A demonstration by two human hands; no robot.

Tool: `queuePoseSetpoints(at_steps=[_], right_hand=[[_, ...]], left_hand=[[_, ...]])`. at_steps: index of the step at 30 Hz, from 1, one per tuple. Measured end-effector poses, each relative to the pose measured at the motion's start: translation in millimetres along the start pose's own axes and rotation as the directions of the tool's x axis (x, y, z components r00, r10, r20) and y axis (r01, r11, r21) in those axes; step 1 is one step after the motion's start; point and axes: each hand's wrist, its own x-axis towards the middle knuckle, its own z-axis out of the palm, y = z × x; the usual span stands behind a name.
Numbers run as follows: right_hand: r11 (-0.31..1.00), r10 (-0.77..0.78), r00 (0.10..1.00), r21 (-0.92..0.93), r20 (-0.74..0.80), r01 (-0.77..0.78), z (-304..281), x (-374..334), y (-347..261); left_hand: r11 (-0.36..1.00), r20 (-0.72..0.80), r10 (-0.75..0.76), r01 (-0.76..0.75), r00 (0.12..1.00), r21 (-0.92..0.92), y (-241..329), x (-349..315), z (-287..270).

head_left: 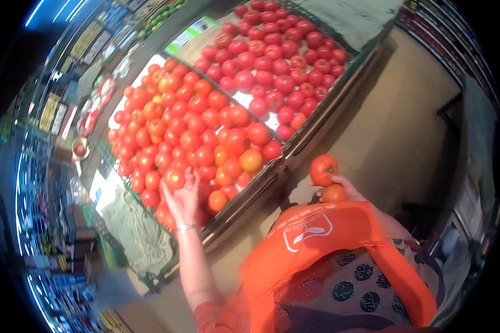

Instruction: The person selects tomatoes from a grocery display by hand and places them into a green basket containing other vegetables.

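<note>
My left hand (184, 201) reaches over the near edge of a heap of orange-red tomatoes (190, 140). Its fingers are spread, and one tomato (175, 178) lies just past the fingertips; whether they touch it I cannot tell. Close to my body, out over the floor, my right hand (351, 191) is closed around two tomatoes. The larger held tomato (324, 170) sits above the smaller one (334, 193). Part of the right hand is hidden behind them and by my orange apron (316, 230).
Pinker tomatoes (272, 53) fill the neighbouring section of the stand, behind a dark divider. Green cloth (141, 230) covers the stand's near left corner. A dark rail (316, 125) runs along the right edge. Shelves (441, 39) stand beyond the aisle floor (411, 89).
</note>
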Motion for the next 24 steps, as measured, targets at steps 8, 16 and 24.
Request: queuePoseSetpoints(at_steps=[8,16,24], right_hand=[[1.0,-0.009,1.0,-0.011,0.007,0.009,4,-10,7],[0.995,-0.038,0.997,0.097,0.062,0.032,-9,-18,8],[0.947,-0.039,0.999,-0.318,0.032,0.047,29,-26,-3]], left_hand=[[0.996,0.044,0.077,-0.075,0.996,-0.042,53,49,29],[0.728,0.271,0.023,-0.202,0.962,0.655,-36,12,57],[0.533,0.394,-0.587,-0.028,0.707,0.845,-201,-55,33]])
